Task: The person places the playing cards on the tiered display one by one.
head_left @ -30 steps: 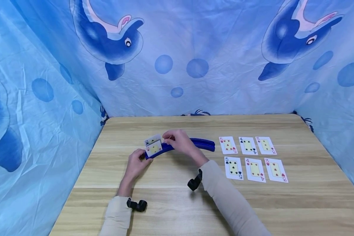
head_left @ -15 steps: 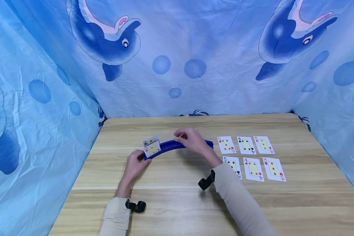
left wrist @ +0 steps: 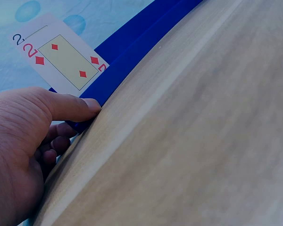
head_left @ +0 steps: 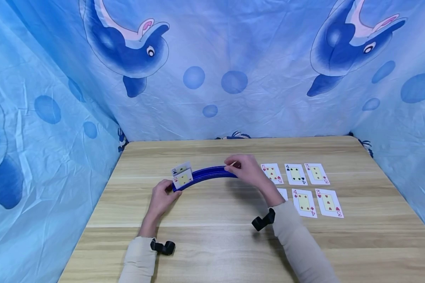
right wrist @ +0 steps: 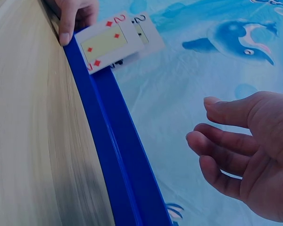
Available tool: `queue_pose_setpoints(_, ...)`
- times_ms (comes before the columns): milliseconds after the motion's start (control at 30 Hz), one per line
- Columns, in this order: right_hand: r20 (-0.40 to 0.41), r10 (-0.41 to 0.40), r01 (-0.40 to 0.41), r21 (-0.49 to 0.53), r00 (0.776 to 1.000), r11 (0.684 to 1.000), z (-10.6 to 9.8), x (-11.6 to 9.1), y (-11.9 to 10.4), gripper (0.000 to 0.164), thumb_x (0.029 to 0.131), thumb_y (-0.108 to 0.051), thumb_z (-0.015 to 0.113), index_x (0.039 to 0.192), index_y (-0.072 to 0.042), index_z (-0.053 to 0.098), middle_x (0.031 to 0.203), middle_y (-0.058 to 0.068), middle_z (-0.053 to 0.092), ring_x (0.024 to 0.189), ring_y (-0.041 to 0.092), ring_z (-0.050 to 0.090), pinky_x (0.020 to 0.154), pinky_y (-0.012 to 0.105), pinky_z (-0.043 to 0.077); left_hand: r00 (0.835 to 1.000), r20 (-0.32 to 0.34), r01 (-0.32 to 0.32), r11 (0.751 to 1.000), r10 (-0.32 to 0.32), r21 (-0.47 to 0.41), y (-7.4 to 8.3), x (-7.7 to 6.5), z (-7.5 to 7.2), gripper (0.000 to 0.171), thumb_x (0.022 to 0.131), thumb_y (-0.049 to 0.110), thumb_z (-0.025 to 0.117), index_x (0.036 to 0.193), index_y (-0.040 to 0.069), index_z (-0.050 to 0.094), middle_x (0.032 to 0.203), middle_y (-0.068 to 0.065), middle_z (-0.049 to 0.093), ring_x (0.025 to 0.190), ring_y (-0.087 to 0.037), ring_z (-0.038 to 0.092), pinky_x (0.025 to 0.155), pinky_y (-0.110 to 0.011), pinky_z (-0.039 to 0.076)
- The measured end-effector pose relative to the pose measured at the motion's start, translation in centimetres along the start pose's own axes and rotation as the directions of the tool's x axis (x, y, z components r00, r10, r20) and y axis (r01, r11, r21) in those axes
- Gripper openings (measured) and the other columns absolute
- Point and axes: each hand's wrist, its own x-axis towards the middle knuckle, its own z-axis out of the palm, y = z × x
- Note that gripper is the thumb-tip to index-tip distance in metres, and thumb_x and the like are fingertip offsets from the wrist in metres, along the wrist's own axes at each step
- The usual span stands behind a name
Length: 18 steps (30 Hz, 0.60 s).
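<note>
A curved blue card holder (head_left: 209, 173) lies on the wooden table. Its left end is pinched between the thumb and fingers of my left hand (head_left: 161, 197). Two cards stand in the holder at that end: the two of diamonds (head_left: 183, 179) in front and a black two (head_left: 181, 168) in the row behind, partly covered. My right hand (head_left: 246, 169) hovers over the holder's right part, which it hides in the head view. In the right wrist view the fingers (right wrist: 221, 141) are loosely bent, apart from the thumb, with nothing between them.
To the right, several cards lie face up in two rows, among them the five of hearts (head_left: 272, 173), four of spades (head_left: 296, 174) and three of hearts (head_left: 329, 203). My right forearm covers most of one front-row card. A blue dolphin-print curtain (head_left: 212, 78) stands behind the table.
My right hand has moved right along the holder, away from the two upright twos. The left hand keeps its grip on the left end.
</note>
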Motion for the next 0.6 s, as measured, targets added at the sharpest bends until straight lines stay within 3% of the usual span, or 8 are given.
queue_pose_setpoints(233,-0.032,0.027,-0.028,-0.037,0.999,0.999,-1.5,-1.7,1.0,0.021,0.094,-0.016,0.07,0.113,-0.007,0.074,0.11,0.012,0.075,0.091,0.022,0.072,0.078,0.037,0.059,1.0,0.005,0.013,1.0,-0.013,0.016,0.1,0.1,-0.1,0.037,0.08,0.006,0.08,0.114,-0.004,0.069,0.113,-0.02,0.068,0.104,-0.031,0.064,0.088,-0.034,0.05)
queue_pose_setpoints(600,-0.089,0.05,-0.057,-0.077,0.995,0.995,-3.3,-4.1,3.5,0.021,0.092,-0.016,0.071,0.111,-0.007,0.074,0.108,0.012,0.076,0.089,0.022,0.072,0.074,0.034,0.058,0.999,0.021,0.034,0.999,-0.034,0.009,0.3,-0.1,-0.1,0.039,0.081,0.007,0.079,0.116,-0.004,0.068,0.115,-0.02,0.068,0.105,-0.032,0.063,0.09,-0.036,0.05)
